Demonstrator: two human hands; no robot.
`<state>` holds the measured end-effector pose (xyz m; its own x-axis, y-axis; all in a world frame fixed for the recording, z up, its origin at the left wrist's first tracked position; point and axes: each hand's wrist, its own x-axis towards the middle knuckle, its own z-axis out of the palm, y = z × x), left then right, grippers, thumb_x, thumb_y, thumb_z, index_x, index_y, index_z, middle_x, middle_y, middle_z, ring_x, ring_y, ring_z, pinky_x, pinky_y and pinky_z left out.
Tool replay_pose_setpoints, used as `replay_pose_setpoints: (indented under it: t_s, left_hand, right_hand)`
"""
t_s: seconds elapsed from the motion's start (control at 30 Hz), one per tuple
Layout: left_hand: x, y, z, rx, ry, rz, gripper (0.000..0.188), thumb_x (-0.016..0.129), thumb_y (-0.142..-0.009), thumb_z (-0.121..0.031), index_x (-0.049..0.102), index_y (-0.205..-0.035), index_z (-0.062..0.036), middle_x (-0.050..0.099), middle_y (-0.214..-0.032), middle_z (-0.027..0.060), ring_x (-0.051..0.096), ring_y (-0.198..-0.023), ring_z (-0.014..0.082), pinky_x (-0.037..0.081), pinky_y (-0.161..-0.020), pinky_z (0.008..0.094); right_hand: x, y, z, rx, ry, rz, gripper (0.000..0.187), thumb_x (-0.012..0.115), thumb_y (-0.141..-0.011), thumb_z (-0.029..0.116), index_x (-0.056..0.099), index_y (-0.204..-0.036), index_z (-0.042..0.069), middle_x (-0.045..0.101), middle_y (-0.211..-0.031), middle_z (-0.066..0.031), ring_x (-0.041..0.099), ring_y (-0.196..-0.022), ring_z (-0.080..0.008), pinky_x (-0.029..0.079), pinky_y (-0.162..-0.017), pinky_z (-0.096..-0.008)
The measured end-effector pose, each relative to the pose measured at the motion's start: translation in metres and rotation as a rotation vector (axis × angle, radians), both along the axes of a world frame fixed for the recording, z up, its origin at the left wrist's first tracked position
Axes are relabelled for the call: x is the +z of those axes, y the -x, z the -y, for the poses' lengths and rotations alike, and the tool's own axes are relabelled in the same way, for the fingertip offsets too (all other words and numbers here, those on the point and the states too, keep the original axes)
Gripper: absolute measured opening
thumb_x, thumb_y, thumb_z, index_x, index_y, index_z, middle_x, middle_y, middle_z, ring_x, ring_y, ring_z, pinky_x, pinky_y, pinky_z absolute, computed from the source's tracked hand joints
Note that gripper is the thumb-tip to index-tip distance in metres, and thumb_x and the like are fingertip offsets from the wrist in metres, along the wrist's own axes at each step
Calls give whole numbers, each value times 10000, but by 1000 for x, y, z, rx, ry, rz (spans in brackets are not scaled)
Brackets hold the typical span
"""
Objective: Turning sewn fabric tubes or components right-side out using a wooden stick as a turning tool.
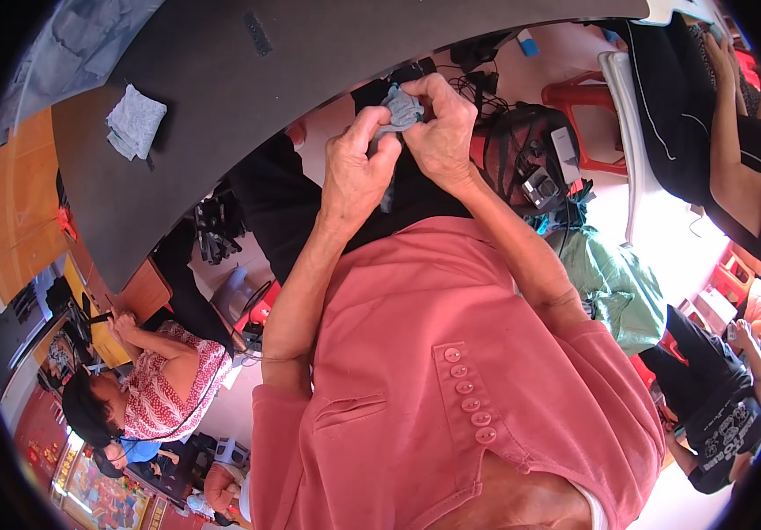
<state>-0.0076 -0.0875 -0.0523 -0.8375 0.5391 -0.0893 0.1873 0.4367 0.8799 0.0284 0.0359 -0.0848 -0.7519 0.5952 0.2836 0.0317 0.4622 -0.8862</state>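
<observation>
A bunched piece of grey cloth (402,108) is pinched between my two hands, just off the near edge of the dark table (195,79). My left hand (355,168) grips its left side, thumb and index finger closed on the fabric. On the other side, my right hand (442,128) is closed on it too, with curled fingers. A strip of the cloth seems to hang below the hands. Toward the left of the tabletop lies a folded grey cloth (136,122), apart from both hands.
A dark strip (257,34) lies on the table. Right of my hands, a black mesh bag (508,155) holds small devices, near a red stool (583,110). Below sits a green bag (614,287). Other people sit left and right; clear plastic (75,49) covers the far left corner.
</observation>
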Motion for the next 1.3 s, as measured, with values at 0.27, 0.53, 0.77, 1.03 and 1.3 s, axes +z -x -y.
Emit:
replay_pose_setpoints:
  t_s: [0.27, 0.53, 0.77, 1.03, 1.3]
  left_hand:
    - [-31, 10, -7, 27, -35, -226, 164, 522, -798, -13, 586, -949, -12, 584, -694, 161, 569, -598, 246, 451, -566, 353]
    - [-29, -6, -1, -22, -77, -203, 285, 532, -806, -26, 522, -1089, 5, 611, -759, 188, 604, -677, 322, 471, -607, 386]
    - [-26, 1, 4, -75, 21, -35, 222, 529, -803, -50, 551, -1016, 9, 575, -737, 207, 586, -606, 314, 450, -565, 387]
    - [-28, 4, 6, -165, 174, -424, 181, 507, -832, -57, 590, -983, -2, 620, -744, 192, 621, -653, 278, 474, -626, 352]
    - [-40, 13, -3, -35, 41, -56, 137, 500, -832, -41, 573, -945, -15, 579, -721, 228, 607, -688, 377, 458, -589, 412]
  right_hand:
    - [-14, -9, 13, -79, -59, 43, 177, 724, -645, -2, 595, -766, 5, 605, -647, -83, 532, -503, -118, 436, -478, -251]
    - [-11, -13, 3, -5, 43, 137, 207, 697, -597, 32, 588, -773, 19, 627, -689, -131, 617, -574, -285, 470, -514, -350]
    - [-12, -13, 6, 19, -242, 114, 251, 691, -594, 44, 539, -795, 36, 612, -729, -128, 600, -595, -318, 461, -519, -395]
    - [-6, -10, -11, 404, -218, 198, 186, 665, -646, 27, 555, -796, 18, 594, -744, -160, 592, -643, -374, 469, -543, -409]
    - [-8, -1, -16, 331, -271, 274, 169, 673, -642, 51, 567, -766, 5, 608, -729, -159, 606, -666, -373, 481, -570, -415]
